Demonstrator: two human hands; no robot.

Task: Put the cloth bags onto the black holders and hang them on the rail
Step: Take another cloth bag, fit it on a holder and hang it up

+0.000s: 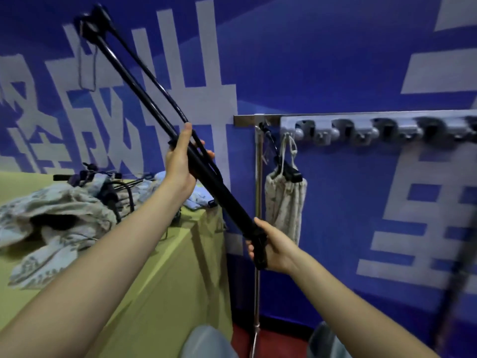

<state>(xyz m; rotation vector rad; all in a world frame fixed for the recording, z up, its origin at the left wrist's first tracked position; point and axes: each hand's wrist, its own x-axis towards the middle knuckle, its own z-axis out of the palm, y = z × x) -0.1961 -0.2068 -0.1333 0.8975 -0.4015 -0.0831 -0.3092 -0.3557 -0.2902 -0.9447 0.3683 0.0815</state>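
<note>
The right hand [273, 245] has its fingers wrapped around the lower end of a long black holder [206, 182], gripping the thick handle part. The left hand [182, 161] sits higher up the same holder, toward 11 o'clock from the right hand, with the thumb laid straight along the shaft and the fingers curled round from behind, pinching the two thin black rods where they meet. From the left hand the holder runs on toward 11 o'clock, its two rods spreading slightly and ending at a black top piece [94, 20] near the upper left of the view, where a thin cord loop [87, 63] hangs down.

At 3 o'clock from the left hand, a metal rail [361, 117] is fixed across the blue wall [322, 60], with a row of grey hook fittings [356, 130] on it. One pale patterned cloth bag [285, 200] already hangs from the rail's left end on another black holder [286, 167], beside a thin metal pole [258, 202].

At 8 o'clock from the left hand, a yellow-green counter [167, 280] carries a heap of more cloth bags [59, 223] and several black holders [116, 192] tangled among them.
</note>
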